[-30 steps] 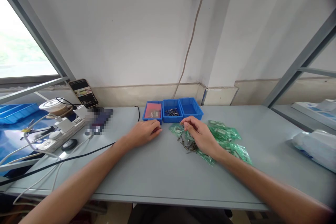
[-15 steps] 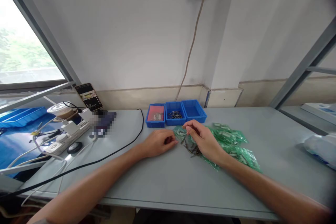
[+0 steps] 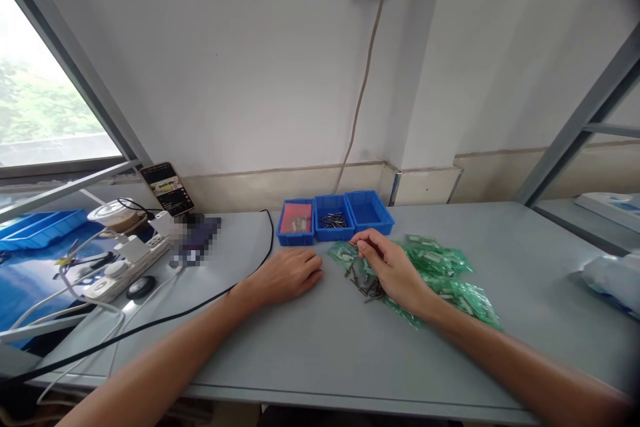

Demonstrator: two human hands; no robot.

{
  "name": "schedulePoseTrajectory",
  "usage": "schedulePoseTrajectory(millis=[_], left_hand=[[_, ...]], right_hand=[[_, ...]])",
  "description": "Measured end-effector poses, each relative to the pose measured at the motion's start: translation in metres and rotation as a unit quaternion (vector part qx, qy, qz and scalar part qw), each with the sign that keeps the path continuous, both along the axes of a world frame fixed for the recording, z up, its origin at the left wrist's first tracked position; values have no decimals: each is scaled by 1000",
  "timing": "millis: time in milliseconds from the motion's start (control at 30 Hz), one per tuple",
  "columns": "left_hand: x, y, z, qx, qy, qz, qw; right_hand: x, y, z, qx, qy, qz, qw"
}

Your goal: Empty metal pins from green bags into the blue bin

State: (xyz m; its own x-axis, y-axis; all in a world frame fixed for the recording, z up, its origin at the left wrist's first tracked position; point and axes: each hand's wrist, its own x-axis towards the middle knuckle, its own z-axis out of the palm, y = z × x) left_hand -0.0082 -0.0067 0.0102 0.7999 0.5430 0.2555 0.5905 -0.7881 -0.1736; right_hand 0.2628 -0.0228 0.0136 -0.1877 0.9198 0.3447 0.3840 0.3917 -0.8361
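Note:
My right hand (image 3: 387,267) is closed in a pinch, with a small brass-coloured metal pin (image 3: 353,243) between thumb and forefinger; its exact kind is too small to tell. Below these fingertips lies a loose pile of metal pins (image 3: 369,288) on the table. A small green-tinted clear bag (image 3: 342,252) is flat beside the pile. My left hand (image 3: 289,275) rests on the tabletop left of the pile, its fingers loosely curled together, and nothing shows in them. Several green plastic bags of pale parts (image 3: 435,263) lie beyond and right of my right hand.
Three blue bins stand behind my hands: one (image 3: 296,238) with a pink sheet and a small bag, one (image 3: 334,235) with metal pins, one bare (image 3: 373,213). A black cable (image 3: 200,305) runs under my left forearm. Left are a phone (image 3: 167,188), power strip (image 3: 107,280) and mouse (image 3: 141,287).
My left hand has drawn back to the left, away from the small bag and the pins. My right hand stays almost in place, still pinching the pin.

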Motion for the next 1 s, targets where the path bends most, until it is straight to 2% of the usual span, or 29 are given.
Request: schedulePoseTrajectory(millis=[167, 300, 467, 600, 800, 1000], left_hand=[[-4, 9, -10, 26, 30, 41, 998], [4, 16, -16, 36, 13, 34, 999], [17, 15, -12, 54, 19, -15, 998], [8, 7, -7, 80, 34, -12, 996], [-5, 5, -14, 47, 44, 12, 998], [11, 16, -15, 29, 39, 26, 998]], right_hand=[[-1, -2, 2, -3, -2, -1, 1000], [-1, -1, 1, -1, -2, 1, 1000], [-1, 0, 0, -8, -2, 4, 1000], [0, 0, 0, -11, 0, 6, 1000], [1, -1, 1, -18, -2, 3, 1000], [0, -1, 1, -16, -3, 8, 1000]])
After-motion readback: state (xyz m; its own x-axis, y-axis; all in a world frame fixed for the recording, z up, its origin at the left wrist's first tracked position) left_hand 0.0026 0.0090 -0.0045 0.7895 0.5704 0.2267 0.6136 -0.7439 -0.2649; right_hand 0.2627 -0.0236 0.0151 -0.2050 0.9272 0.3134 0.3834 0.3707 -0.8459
